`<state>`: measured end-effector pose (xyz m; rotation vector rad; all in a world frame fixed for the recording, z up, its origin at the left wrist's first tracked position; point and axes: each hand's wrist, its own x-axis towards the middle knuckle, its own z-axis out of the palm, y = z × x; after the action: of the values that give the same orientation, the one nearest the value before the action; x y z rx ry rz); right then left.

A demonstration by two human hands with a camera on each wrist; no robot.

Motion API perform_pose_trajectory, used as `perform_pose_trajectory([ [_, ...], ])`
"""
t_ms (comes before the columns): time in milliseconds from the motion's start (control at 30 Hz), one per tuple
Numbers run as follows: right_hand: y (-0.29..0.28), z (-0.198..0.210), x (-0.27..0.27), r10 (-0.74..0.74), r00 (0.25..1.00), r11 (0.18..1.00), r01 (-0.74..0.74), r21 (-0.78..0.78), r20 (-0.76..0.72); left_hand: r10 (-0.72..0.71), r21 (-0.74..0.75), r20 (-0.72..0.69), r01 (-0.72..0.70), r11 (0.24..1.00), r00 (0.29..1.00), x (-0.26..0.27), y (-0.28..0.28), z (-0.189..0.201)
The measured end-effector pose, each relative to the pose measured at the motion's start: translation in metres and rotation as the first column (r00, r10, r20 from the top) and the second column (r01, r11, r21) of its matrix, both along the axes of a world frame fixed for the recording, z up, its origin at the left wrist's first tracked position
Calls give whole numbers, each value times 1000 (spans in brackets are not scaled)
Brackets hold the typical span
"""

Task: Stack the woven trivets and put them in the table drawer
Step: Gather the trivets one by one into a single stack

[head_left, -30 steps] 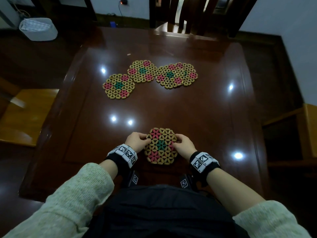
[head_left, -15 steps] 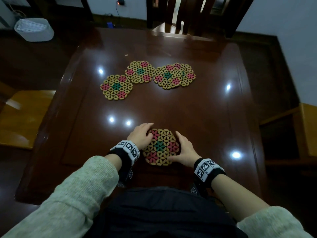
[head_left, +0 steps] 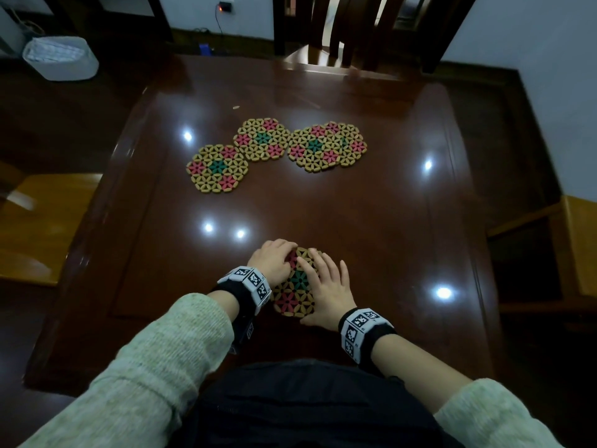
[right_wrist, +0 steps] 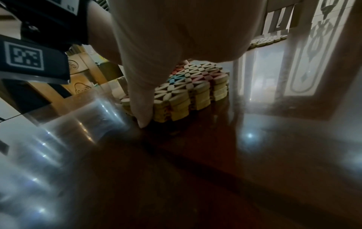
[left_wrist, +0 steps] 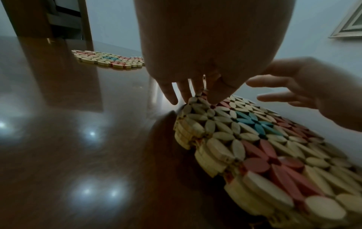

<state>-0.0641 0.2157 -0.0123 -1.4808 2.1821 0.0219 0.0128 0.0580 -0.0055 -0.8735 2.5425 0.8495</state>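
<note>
Several trivets (head_left: 295, 286) were stacked near the table (head_left: 371, 221) edge; the left hand (head_left: 269, 261) pinched one edge, the right hand (head_left: 328, 286) lay flat, for alignment.

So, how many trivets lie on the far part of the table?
4: the left trivet, the middle trivet, and two overlapping trivets on the right; more may hide beneath.

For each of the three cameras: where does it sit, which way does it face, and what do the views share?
Head: looks down at the table; both forearms and hands show.
Left wrist: looks along the left hand at the trivet stack; right hand enters.
Right wrist: low over the tabletop, behind the right hand's thumb.
All three share the stack.
</note>
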Motion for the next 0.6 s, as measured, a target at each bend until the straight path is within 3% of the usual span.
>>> perform_pose_trajectory([
  [600,-1,0,-4,-98,995,994,97,52,0,-8,-30,33,9,1000,999,1,0,-2],
])
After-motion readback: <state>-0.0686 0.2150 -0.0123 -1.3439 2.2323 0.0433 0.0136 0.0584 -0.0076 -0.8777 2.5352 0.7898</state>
